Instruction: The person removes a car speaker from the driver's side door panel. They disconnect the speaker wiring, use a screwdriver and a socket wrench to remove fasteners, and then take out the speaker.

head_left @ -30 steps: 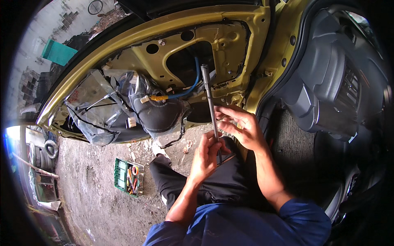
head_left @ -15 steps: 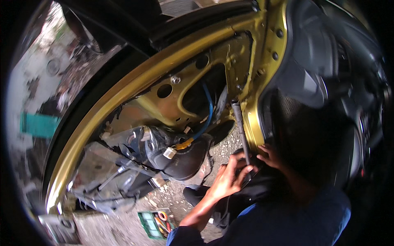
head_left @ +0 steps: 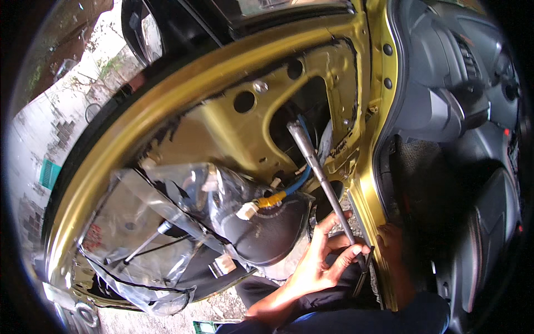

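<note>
A long dark metal rod (head_left: 325, 181), thicker at its upper end, slants up from my left hand (head_left: 322, 261), whose thumb and fingers are closed round its lower part. Its upper end stands in front of a large opening in the gold car door (head_left: 222, 119). My right hand (head_left: 391, 242) lies in shade on the gold door sill (head_left: 364, 206), fingers apparently resting along it with nothing seen in them. Left of the rod, a blue cable (head_left: 300, 181) with orange wrapping ends in a white connector (head_left: 247, 210) over a rounded black cover (head_left: 267, 228).
Clear plastic sheeting (head_left: 150, 206) hangs loose over the door's lower left. The dashboard (head_left: 439, 61) and a dark seat (head_left: 484, 234) lie to the right. A green box (head_left: 206, 327) sits on the ground at the bottom edge, and a side mirror (head_left: 146, 33) juts out at top left.
My view has shifted, so the door fills more of it. The rod in my left hand now tilts further left, its upper end before the door opening. My right hand has come down onto the sill.
</note>
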Demonstrator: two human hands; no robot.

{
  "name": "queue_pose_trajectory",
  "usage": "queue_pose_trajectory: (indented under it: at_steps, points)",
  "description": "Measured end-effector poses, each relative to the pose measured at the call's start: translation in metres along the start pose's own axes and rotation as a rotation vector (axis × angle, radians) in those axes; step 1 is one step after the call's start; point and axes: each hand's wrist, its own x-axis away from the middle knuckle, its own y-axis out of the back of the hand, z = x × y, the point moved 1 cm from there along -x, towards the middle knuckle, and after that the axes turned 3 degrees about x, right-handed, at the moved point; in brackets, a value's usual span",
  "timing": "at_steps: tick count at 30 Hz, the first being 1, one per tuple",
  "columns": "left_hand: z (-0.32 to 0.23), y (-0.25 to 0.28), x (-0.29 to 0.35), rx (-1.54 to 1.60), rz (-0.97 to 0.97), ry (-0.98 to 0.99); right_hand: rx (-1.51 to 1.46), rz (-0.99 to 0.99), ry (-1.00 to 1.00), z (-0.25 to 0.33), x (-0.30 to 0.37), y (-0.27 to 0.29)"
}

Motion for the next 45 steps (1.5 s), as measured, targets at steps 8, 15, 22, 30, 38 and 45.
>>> queue_pose_trajectory:
  at_steps: [8,15,22,30,38,45]
  points:
    - [0.022,-0.011,0.009,0.133,-0.034,-0.111,-0.167,-0.117,0.013,-0.017,0.018,-0.009]
    - [0.02,-0.026,0.014,0.116,-0.126,-0.118,-0.26,-0.103,-0.009,-0.017,0.016,-0.003]
    - [-0.007,-0.034,0.001,-0.019,-0.314,-0.188,-0.305,-0.091,-0.018,-0.017,0.012,0.002]
    - [-0.027,-0.014,-0.013,0.047,-0.274,-0.248,-0.352,-0.136,-0.025,-0.015,0.013,0.005]
    - [-0.025,-0.009,-0.017,0.06,-0.289,-0.274,-0.405,-0.121,-0.054,-0.017,0.012,0.003]
    - [-0.031,-0.008,-0.016,0.009,-0.332,-0.295,-0.455,-0.115,-0.081,-0.022,0.013,-0.003]
